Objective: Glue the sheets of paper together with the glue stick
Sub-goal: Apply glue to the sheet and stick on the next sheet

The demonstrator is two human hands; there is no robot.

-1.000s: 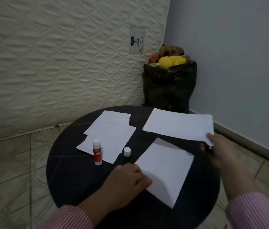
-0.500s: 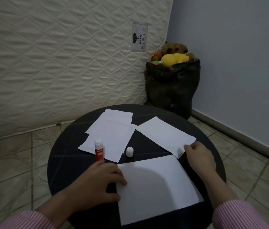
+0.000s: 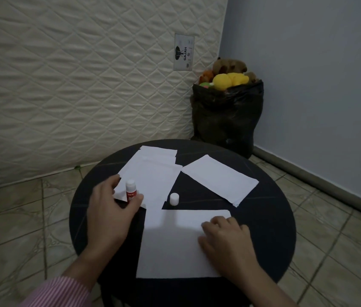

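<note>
The glue stick (image 3: 130, 191) is a small upright tube with a red body bearing white lettering too blurred to read and a white upper part; it stands on the round black table (image 3: 268, 218), at the near left corner of the pile of white sheets (image 3: 153, 173). Its white cap (image 3: 174, 198) stands by itself just right of the glue stick, on the dark tabletop at the pile's near right edge. The left hand (image 3: 110, 211) curls around the glue stick, thumb and forefinger on either side of the red body; whether the fingers already press it cannot be told. A single sheet (image 3: 219, 180) lies askew well to the right of the glue stick, apart from the pile. A larger sheet (image 3: 170, 244) lies nearer the person, right of and below the glue stick, and the right hand (image 3: 223, 240) rests on its right part with fingers bent and pressed flat on the paper, gripping nothing. A pink striped sleeve (image 3: 59, 293) shows at the left wrist. Far behind the glue stick, in the corner beside the quilted mattress (image 3: 75, 85), a black plastic bag (image 3: 226, 116) stands open on the floor, filled to the brim with soft toys (image 3: 228, 79): a yellow one on top, a brown one behind it, orange and green ones at its left.
</note>
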